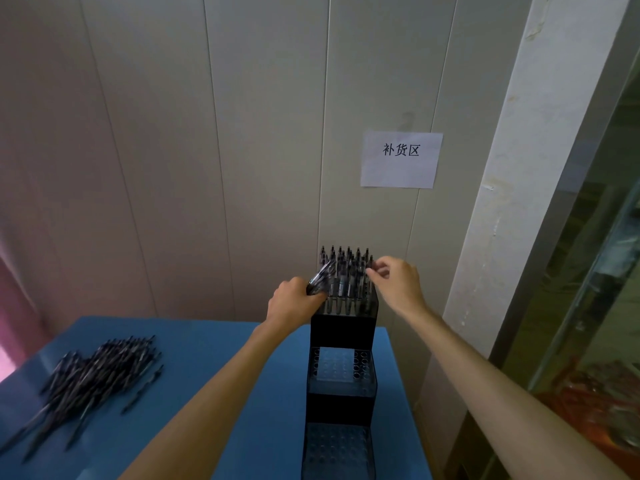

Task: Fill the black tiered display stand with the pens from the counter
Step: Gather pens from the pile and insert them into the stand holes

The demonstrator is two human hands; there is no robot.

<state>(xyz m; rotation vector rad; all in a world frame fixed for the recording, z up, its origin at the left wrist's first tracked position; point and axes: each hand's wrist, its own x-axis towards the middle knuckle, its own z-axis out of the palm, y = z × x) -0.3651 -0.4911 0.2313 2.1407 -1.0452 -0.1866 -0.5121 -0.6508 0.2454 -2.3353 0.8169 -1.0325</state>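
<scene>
While the left hand [294,299] is gripping a small bundle of pens [320,277] beside the top tier, the right hand [394,277] is pinching at the top of one pen on the right edge of that tier, its fingertips [372,270] closing on the pen's cap end. Whether that pen is already seated in its hole is too small to tell.

The stand [341,382] is sitting on the blue table [207,375] against the wall, with three tiers stepping down toward the person. The top tier [346,282] is looking nearly full of upright pens. The middle tier [341,367] and the bottom tier [336,448] are showing only bare holes.

So the step in hand appears to be finishing the top tier, one pen at a time, fed from the left hand's bundle. The next move is probably calling for the right hand to take another pen from the bundle and line its tip up with a free hole, likely dropping to the middle tier soon.

Well apart, on the table's left, the loose pile [93,379] is lying, still large, so most of the job seems to remain.
</scene>
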